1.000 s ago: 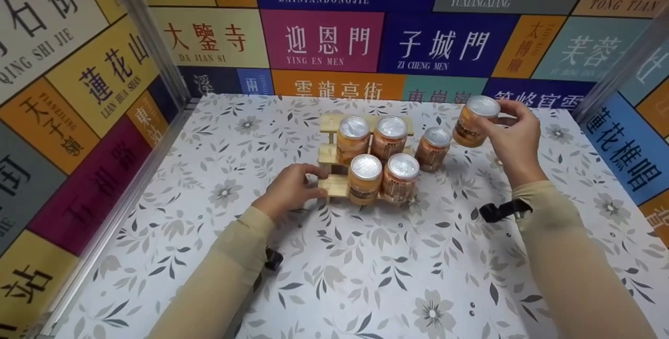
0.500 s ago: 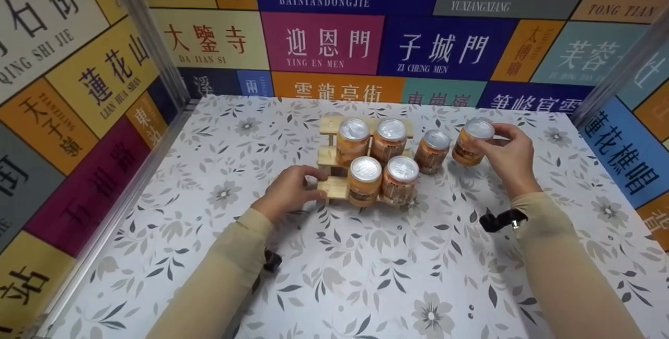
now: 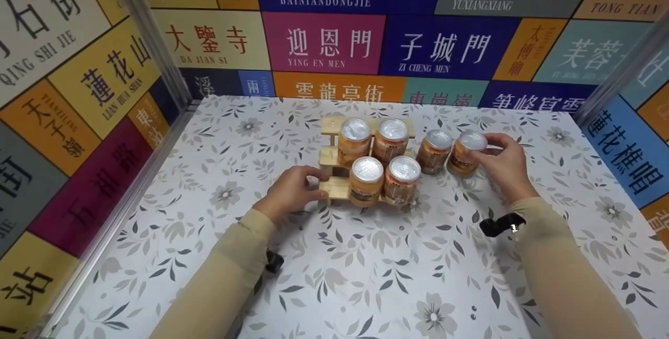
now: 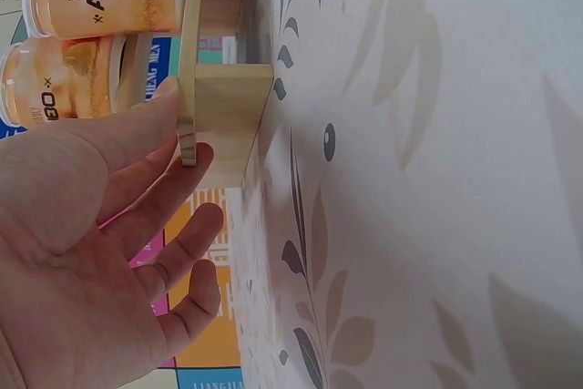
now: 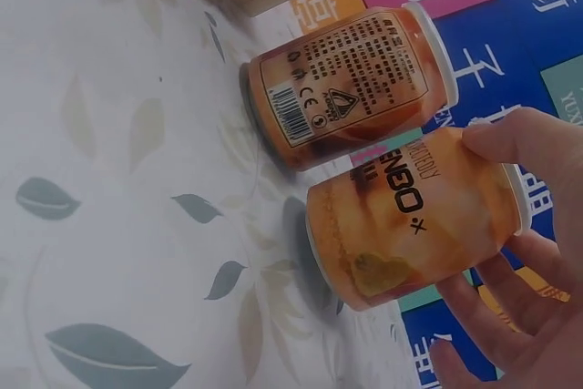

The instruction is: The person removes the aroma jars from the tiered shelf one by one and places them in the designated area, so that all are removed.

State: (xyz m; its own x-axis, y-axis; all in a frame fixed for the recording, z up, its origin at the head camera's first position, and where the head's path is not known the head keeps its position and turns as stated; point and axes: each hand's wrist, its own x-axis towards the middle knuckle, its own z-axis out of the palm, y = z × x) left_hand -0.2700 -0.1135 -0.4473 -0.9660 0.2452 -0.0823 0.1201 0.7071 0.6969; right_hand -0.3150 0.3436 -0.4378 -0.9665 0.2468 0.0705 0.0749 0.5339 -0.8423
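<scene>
My right hand (image 3: 506, 165) pinches a small orange can (image 3: 462, 160) with a silver lid, thumb on one side near the top and fingers on the other. In the right wrist view this can (image 5: 410, 216) is close over the tabletop, beside another can (image 5: 351, 88) with a barcode label. A three-tier wooden display stand (image 3: 334, 186) is to their left, carrying several like cans upright on its lower and middle steps. My left hand (image 3: 291, 190) pinches the left end of its lowest step between thumb and index finger; the other fingers (image 4: 187, 234) curve loosely in the left wrist view.
A white tablecloth (image 3: 366, 266) with grey leaves and flowers covers the table. Colourful panels with Chinese street names (image 3: 321, 41) stand along the back and sides. Black camera straps (image 3: 504, 224) circle both wrists.
The right hand has lowered its can and brought it left, close beside the can standing right of the stand. The left hand keeps its grip on the stand.
</scene>
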